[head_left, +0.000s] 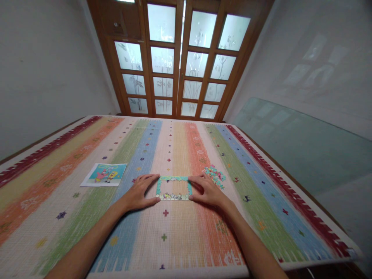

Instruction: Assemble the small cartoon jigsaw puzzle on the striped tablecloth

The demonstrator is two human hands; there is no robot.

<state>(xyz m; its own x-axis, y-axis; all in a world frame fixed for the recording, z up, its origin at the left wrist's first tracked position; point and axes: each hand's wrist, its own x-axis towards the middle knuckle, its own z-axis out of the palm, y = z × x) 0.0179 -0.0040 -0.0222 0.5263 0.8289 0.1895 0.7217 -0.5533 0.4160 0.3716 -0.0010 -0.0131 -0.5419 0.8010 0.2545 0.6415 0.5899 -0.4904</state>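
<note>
A rectangular jigsaw puzzle border (174, 197) lies flat on the tablecloth, its joined pieces turquoise along the top and sides and paler, many-coloured along the bottom. The tablecloth shows through its unfilled middle. My left hand (140, 193) grips the border's left side, fingers at the upper corner and thumb at the lower one. On the opposite side, my right hand (210, 192) holds the right corners in the same way. Just beyond my right hand is a heap of loose puzzle pieces (215, 175), mostly turquoise with bits of pink and yellow.
To the left lies a picture sheet (106, 175) showing a pink and a yellow cartoon figure on turquoise. A striped tablecloth (136, 248) covers the wide table. Wooden doors with frosted panes (162, 60) stand beyond it, and a pale green panel (302, 135) leans at the right wall.
</note>
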